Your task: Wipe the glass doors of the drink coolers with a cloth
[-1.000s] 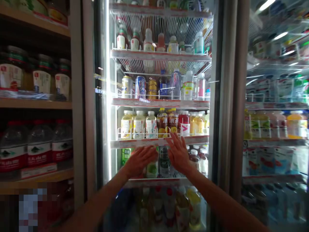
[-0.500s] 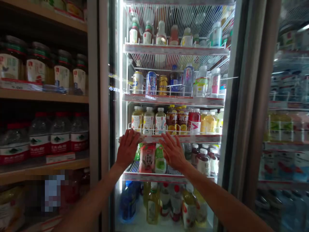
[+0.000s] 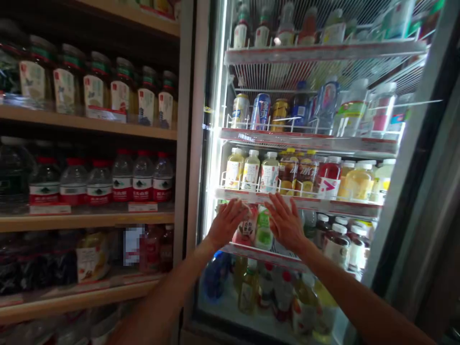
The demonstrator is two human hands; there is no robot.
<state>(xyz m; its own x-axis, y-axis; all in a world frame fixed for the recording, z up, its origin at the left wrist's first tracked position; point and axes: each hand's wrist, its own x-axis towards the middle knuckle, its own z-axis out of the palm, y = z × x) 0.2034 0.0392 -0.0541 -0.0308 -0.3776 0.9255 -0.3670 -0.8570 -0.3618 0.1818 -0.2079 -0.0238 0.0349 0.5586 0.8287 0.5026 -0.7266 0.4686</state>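
Observation:
The glass door of a lit drinks cooler is in front of me, with reflections on its surface. My left hand is bent over a pale crumpled cloth, which shows only at the fingertips. It is at the glass, level with the rail under the third shelf. To its right, my right hand is spread with fingers apart and seems to rest on the glass, holding nothing. Behind the hands show a red drink pack and a green one.
Cooler shelves hold cans and bottles, including a red-drink bottle. On the left, a wooden shelf unit carries red-capped water bottles and dark-capped tea bottles. A metal door frame runs down the right side.
The view has swung left, so the cooler appears further right and more of the wooden shelves shows. My left hand with the cloth has moved right along the glass, closer to my right hand.

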